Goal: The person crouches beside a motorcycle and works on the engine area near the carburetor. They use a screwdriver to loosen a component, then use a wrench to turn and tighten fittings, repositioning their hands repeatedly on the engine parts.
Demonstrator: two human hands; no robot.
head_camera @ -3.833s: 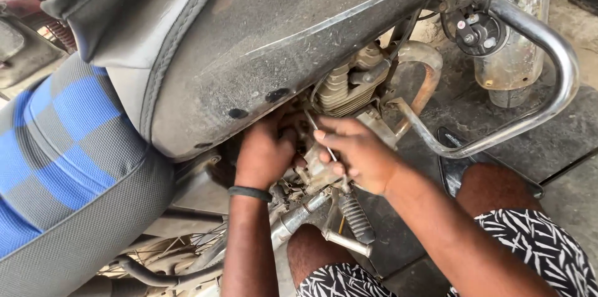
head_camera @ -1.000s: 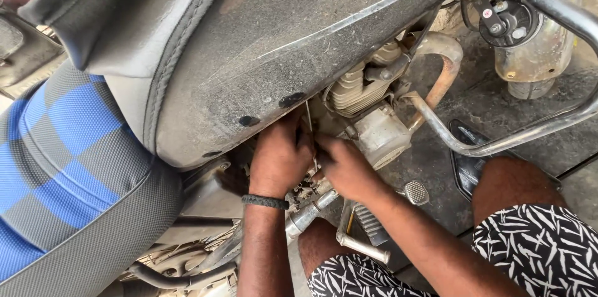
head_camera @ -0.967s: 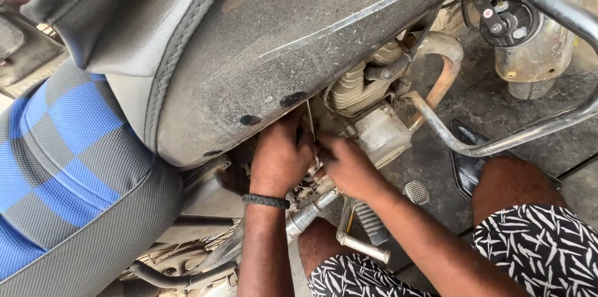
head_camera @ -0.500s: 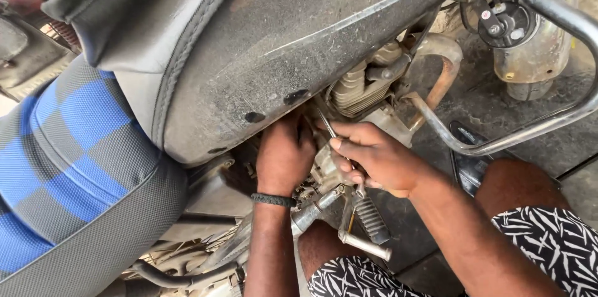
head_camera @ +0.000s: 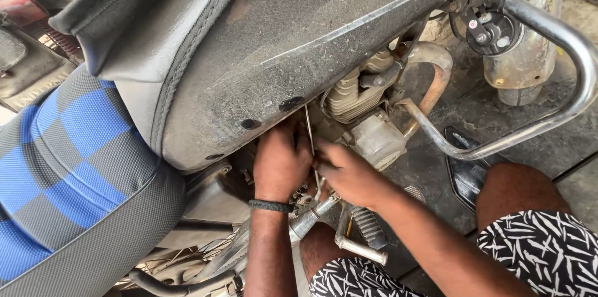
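Note:
I look down at a motorcycle from its side, under the dusty grey fuel tank [head_camera: 293, 41]. My left hand [head_camera: 280, 163], with a dark band on the wrist, reaches up under the tank's lower edge and presses against parts beside the engine [head_camera: 355, 100]. My right hand [head_camera: 349, 172] sits close beside it, its fingers closed around a thin metal rod or cable [head_camera: 309, 132] that runs up toward the tank. What my left fingers hold is hidden.
A blue and grey checked seat [head_camera: 68, 172] fills the left. A rusty exhaust pipe [head_camera: 433, 79] and a chrome crash guard [head_camera: 548, 66] curve at the right. A footpeg [head_camera: 367, 225] and kick lever [head_camera: 358, 250] lie below my hands. My knee [head_camera: 514, 188] and patterned shorts [head_camera: 542, 253] are at the lower right.
My right hand has drawn back in from the right to sit close against my left hand on the thin rod. The view has shifted slightly.

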